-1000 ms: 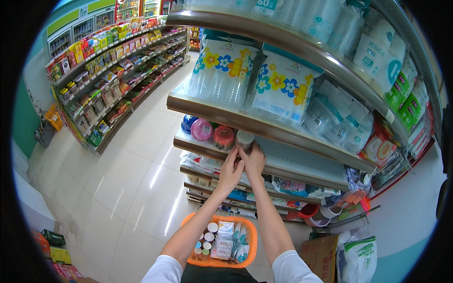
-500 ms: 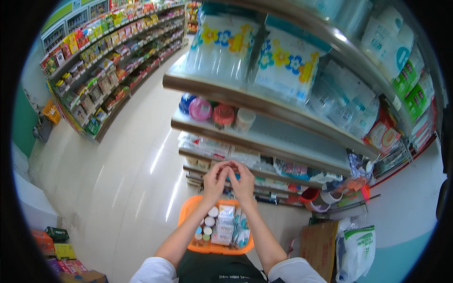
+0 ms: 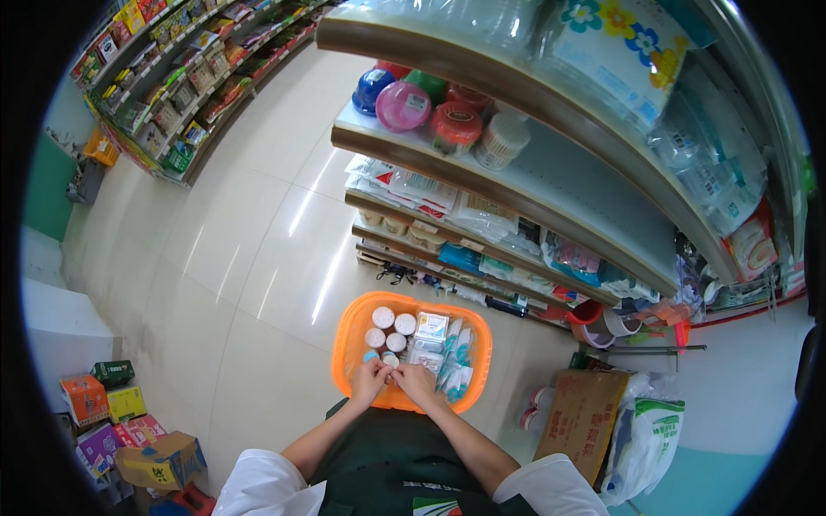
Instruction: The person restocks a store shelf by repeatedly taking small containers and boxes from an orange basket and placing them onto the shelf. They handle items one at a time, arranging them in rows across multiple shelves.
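Note:
My left hand (image 3: 370, 383) and my right hand (image 3: 415, 383) are close together at the near edge of an orange plastic basket (image 3: 342, 338). My left fingers are closed around a small round container with a blue lid (image 3: 371, 356). Those of my right hand close on a pale-lidded container (image 3: 391, 359), and both thumbs point toward each other. Several round containers with white lids (image 3: 384, 317) stand beyond my hands. Small white boxes (image 3: 431, 326) and teal-and-white packets (image 3: 457, 370) fill the basket's right side.
Shelves (image 3: 508, 191) rise ahead and right, carrying colourful round tubs (image 3: 403, 106) and bagged goods. A cardboard box (image 3: 582, 421) and white plastic bag (image 3: 647, 456) stand right. Stacked boxes (image 3: 112, 421) sit left. A snack shelf (image 3: 202, 95) runs along the far left.
Both hands have come down from in front of the shelves into the basket, and the fingers now close on containers there. The view has tilted down, showing more of the basket.

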A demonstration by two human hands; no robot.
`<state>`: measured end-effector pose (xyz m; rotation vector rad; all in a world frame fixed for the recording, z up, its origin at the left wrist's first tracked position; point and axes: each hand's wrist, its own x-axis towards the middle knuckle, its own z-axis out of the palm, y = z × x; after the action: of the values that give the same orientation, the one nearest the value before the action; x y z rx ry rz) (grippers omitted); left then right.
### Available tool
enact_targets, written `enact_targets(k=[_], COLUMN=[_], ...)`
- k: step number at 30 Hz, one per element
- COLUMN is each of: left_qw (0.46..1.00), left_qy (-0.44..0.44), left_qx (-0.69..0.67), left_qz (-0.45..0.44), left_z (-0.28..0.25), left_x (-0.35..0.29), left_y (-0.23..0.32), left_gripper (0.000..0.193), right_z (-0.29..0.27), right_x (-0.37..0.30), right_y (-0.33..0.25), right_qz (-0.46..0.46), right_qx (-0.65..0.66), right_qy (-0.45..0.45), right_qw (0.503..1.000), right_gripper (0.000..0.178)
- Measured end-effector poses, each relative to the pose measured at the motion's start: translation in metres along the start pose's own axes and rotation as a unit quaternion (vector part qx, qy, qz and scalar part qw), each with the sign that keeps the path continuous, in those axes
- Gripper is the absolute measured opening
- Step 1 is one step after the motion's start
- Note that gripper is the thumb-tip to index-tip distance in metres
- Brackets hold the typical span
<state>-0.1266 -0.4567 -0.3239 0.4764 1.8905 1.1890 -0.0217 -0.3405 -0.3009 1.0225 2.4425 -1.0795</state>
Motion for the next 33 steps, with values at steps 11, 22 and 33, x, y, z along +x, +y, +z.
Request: enact_targets(k=[11, 22, 33], left_qw=[0.996, 0.993, 0.997], left_qy=[0.086, 0.030, 0.058], left_qx=[0.002, -0.052, 0.038], left_qz=[0.004, -0.104, 0.042], left_z=[-0.001, 0.009, 0.003], left_x=[0.078, 0.118, 0.097], left_y=[-0.047, -0.071, -0.067], left_gripper=[0.040, 0.062, 0.057], right_z=[0.029, 0.048, 0.007], right_x=[0.094, 0.154, 0.110], right_y=[-0.004, -0.004, -0.029], right_qz=[-0.068, -0.019, -0.097], right_qx=[-0.086, -0.132, -0.116], right_qy=[0.193, 0.173, 0.190], right_qw=[0.975, 0.976, 0.970], right_gripper=[0.065, 0.070, 0.078])
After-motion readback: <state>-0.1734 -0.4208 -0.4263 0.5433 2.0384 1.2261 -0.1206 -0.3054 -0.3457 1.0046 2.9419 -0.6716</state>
